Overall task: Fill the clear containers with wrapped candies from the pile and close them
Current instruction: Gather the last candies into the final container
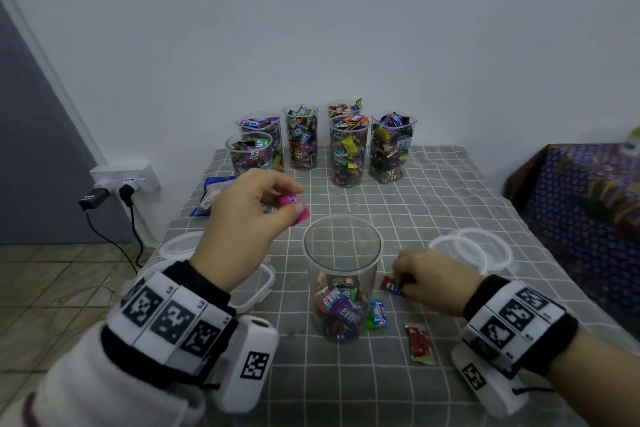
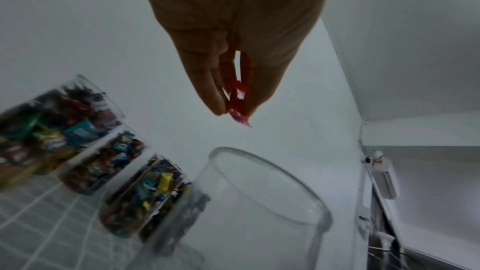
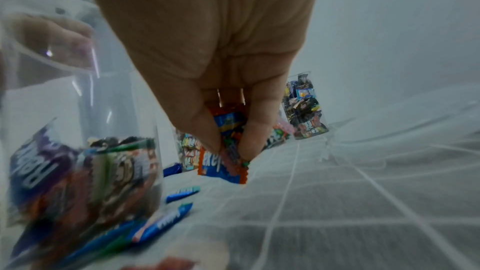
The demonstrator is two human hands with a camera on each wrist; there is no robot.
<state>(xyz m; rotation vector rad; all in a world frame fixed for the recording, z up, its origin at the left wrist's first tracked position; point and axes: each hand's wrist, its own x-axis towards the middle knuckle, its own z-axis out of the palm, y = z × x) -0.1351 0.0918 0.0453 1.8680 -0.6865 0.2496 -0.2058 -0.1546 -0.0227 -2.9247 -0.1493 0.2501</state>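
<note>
Checked cloth, left hand pinching pink candy (above open container)

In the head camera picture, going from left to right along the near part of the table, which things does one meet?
Left hand pinching a pink candy → clear container, partly filled → blue and green candy → red candy lying loose → right hand → clear round lids.
</note>
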